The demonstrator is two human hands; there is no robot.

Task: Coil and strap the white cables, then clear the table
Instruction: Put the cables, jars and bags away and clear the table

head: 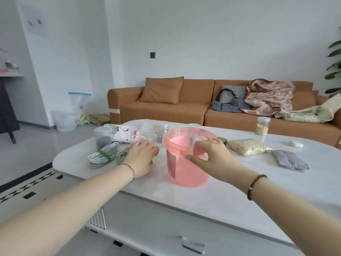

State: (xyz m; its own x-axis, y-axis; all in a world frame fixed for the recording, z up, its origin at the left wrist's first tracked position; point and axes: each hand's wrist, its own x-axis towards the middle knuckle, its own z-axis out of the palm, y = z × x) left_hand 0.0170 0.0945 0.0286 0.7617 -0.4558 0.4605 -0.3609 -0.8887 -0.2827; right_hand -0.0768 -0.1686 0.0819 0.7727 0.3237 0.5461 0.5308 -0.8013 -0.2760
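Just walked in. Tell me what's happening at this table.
A person is tidying a white table. The right hand grips the rim of a pink translucent bucket, fingers hooked inside it. The left hand rests flat on the tabletop beside a second white cable, which it partly hides. One coiled white cable already wears a green strap and lies to the left. Jars, bags of grain and cloth are on the table too.

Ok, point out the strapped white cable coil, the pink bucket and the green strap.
strapped white cable coil (103, 154): head view, on the bundled loops.
pink bucket (184, 172): head view, on its front wall.
green strap (105, 154): head view, mid-band.
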